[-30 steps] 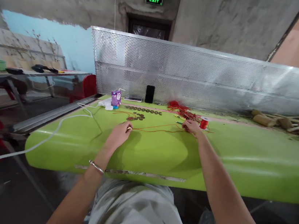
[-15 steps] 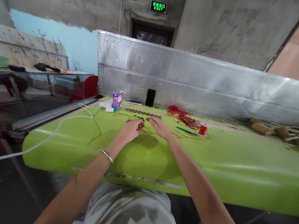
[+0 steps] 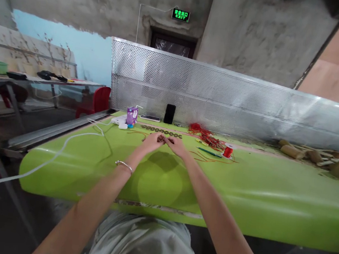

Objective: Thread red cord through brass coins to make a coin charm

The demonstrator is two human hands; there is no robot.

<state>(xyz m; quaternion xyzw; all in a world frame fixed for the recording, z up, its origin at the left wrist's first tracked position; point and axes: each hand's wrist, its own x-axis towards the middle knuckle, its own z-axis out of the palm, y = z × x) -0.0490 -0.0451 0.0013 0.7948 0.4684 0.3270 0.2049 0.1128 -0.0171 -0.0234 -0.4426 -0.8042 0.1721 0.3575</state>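
My left hand (image 3: pixel 153 142) and my right hand (image 3: pixel 176 146) meet just above the green table, their fingertips pinched together. Something small and dark lies between the fingers, too small to make out. Right behind them, dark round coin-like discs (image 3: pixel 164 132) lie in a row on the table. A thin orange-red cord (image 3: pixel 137 133) lies left of my left hand. More loose red cords (image 3: pixel 199 156) lie to the right of my right hand. A silver bracelet (image 3: pixel 124 164) is on my left wrist.
The green table (image 3: pixel 257 197) holds a spool of red thread (image 3: pixel 228 151), a green pen-like tool (image 3: pixel 209 152), tangled red cords (image 3: pixel 207 136), a purple drink carton (image 3: pixel 132 116) and a black phone (image 3: pixel 169 113). A white cable (image 3: pixel 67 142) crosses the left side. Wooden pieces (image 3: pixel 293 151) lie far right.
My right hand has moved in and its spread fingers have closed to a pinch against my left fingertips. The dark thing seen in my left fingers is now mostly covered.
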